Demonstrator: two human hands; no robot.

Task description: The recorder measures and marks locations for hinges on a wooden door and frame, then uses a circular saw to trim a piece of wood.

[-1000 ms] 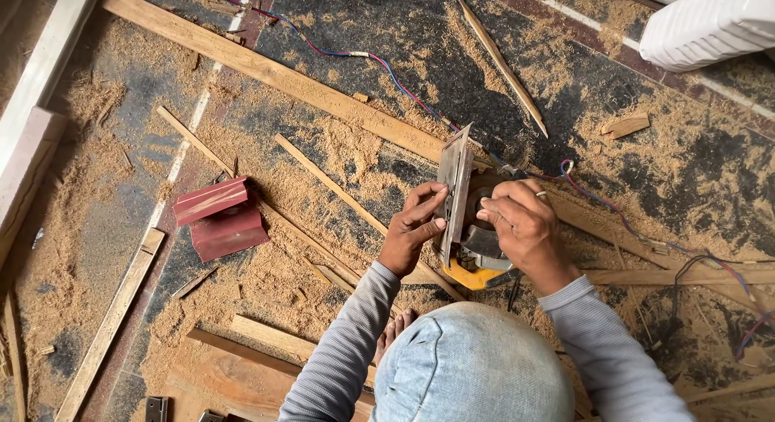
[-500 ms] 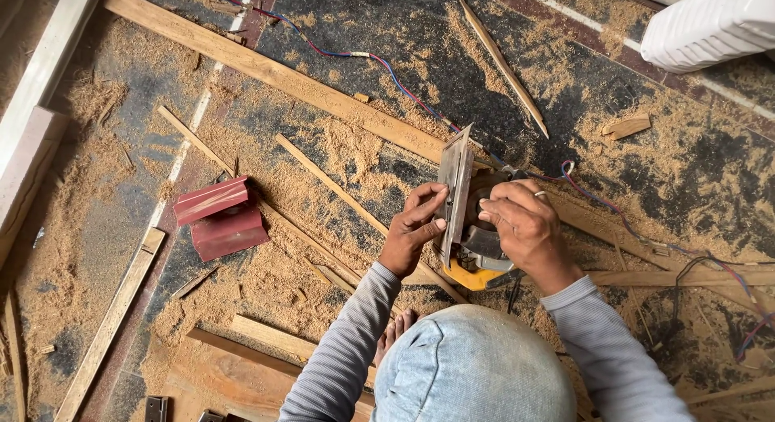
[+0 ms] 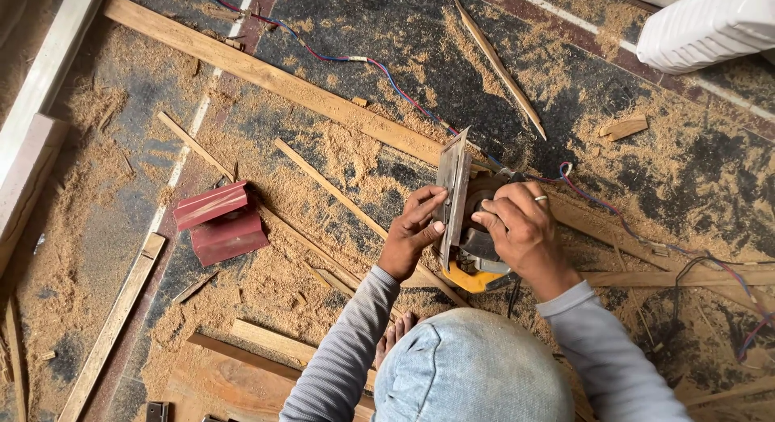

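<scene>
1. your left hand (image 3: 412, 232) pinches the base plate of the circular saw (image 3: 468, 228), tipped on edge; right hand (image 3: 521, 232) clenched over its body, centre floor.
2. no cut begun; adjustment looks unfinished.
3. plank (image 3: 274, 79) at 11 o'clock, red blocks (image 3: 219, 223) at 9, wire (image 3: 363, 60) trailing at 12.

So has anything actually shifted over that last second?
Hardly anything. The left hand stays on the metal base plate of the circular saw, and the right hand stays on its body. Red blocks, planks and sawdust lie as before.
</scene>
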